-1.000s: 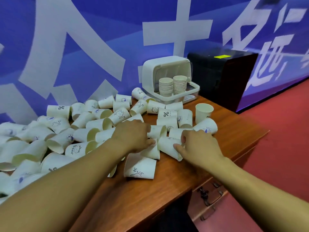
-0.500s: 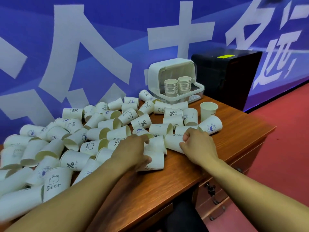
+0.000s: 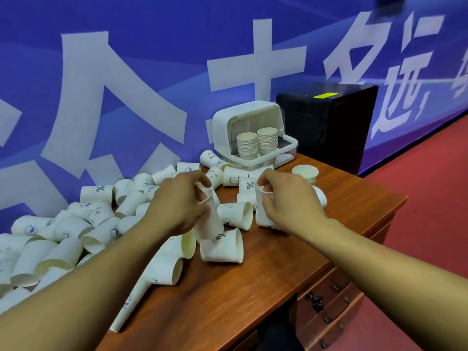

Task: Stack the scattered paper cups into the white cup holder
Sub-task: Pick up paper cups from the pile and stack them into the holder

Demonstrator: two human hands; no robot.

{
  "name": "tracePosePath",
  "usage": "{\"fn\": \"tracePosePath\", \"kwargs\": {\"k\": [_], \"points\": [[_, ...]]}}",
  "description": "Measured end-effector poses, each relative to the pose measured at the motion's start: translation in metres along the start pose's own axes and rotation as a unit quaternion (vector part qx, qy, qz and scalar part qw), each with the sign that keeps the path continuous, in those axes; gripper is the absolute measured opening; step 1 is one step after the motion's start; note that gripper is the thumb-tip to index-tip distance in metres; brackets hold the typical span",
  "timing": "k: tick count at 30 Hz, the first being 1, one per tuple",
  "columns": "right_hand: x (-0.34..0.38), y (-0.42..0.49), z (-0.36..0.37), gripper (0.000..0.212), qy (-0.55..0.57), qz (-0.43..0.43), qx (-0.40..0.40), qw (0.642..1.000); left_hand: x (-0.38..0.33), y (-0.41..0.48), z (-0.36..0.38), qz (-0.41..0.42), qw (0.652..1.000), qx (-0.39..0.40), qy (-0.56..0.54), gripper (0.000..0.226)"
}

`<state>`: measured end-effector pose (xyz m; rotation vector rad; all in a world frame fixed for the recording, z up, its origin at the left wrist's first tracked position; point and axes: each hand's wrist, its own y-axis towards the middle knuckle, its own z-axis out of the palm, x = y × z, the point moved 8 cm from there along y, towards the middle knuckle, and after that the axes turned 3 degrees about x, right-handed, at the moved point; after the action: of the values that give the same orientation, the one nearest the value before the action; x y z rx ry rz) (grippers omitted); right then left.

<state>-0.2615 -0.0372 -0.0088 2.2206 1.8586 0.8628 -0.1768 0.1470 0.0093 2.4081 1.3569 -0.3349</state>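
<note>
Both hands now raised above desk (image 3: 253,287).
Left hand (image 3: 177,201) grips left cup (image 3: 212,224); right hand (image 3: 288,198) pinches right cup (image 3: 262,214) rim.

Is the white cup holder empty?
No, two stacks of cups stand inside the holder.

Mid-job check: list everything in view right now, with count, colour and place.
scattered cups: dozens, white, lying over the table's left and middle
upright cup: one, white, right of the cup holder
cup holder: one, white, back of the table
cup stacks: two, white, inside the cup holder
box: one, black, right of the cup holder
table: one, brown, under the cups
banner: one, blue with white characters, behind
left hand: one, grips a held cup
right hand: one, grips a second held cup
</note>
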Motion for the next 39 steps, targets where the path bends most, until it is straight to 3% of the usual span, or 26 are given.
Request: {"fn": "tracePosePath", "kwargs": {"k": [7,12,18,30,39], "points": [[-0.005,0.061,-0.035,0.030,-0.118,-0.096,-0.037,0.988,-0.045,0.062,-0.026,0.093,0.987,-0.061,0.116,0.004],[-0.025,0.122,-0.047,0.026,-0.176,-0.116,-0.047,0.977,-0.057,0.120,-0.024,0.112,0.982,-0.083,0.127,0.015],[-0.053,0.149,-0.038,0.007,-0.124,-0.073,-0.077,0.987,-0.042,0.149,-0.008,0.102,0.985,-0.115,0.084,0.014],[-0.047,0.129,-0.009,0.017,-0.070,-0.053,-0.078,0.993,0.014,0.121,-0.013,0.057,0.985,-0.143,0.071,0.017],[-0.070,0.139,-0.019,0.017,-0.099,-0.040,-0.110,0.988,-0.002,0.147,-0.009,0.080,0.984,-0.150,0.048,0.019]]}}
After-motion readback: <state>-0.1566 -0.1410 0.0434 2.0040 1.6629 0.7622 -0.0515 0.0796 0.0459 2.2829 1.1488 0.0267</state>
